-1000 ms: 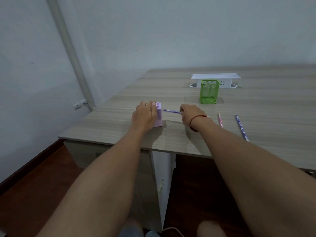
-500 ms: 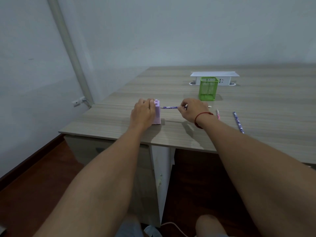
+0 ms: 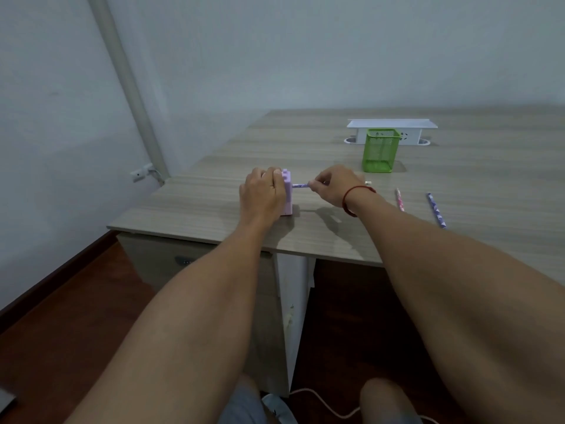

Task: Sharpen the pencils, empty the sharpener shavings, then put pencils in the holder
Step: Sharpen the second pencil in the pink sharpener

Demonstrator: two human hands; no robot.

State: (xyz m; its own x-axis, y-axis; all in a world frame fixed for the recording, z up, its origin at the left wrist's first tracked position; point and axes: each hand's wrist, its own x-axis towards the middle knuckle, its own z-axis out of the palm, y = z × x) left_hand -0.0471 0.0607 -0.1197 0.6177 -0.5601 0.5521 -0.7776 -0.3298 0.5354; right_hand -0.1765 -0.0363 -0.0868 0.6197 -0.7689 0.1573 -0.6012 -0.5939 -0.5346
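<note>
A lilac box-shaped pencil sharpener (image 3: 287, 191) stands on the wooden desk (image 3: 305, 148). My left hand (image 3: 263, 194) is wrapped around its left side and top. A purple patterned pencil (image 3: 300, 185) lies level with its tip in the sharpener's right face. My right hand (image 3: 334, 185) pinches that pencil; its white end (image 3: 368, 182) shows beyond the hand. A pink pencil (image 3: 399, 199) and a second purple pencil (image 3: 436, 209) lie on the desk to the right. The green mesh holder (image 3: 380, 150) stands upright behind, with nothing showing above its rim.
A white power strip box (image 3: 393, 125) sits behind the holder. The desk's front edge (image 3: 275, 246) runs close below the sharpener, and a drawer cabinet stands under it. A pipe and a wall outlet (image 3: 139, 174) are at the left. A white cable lies on the floor.
My right hand slid right along the pencil and now sits nearer the sharpener again, with less pencil showing between hand and sharpener. The left hand stays on the sharpener.
</note>
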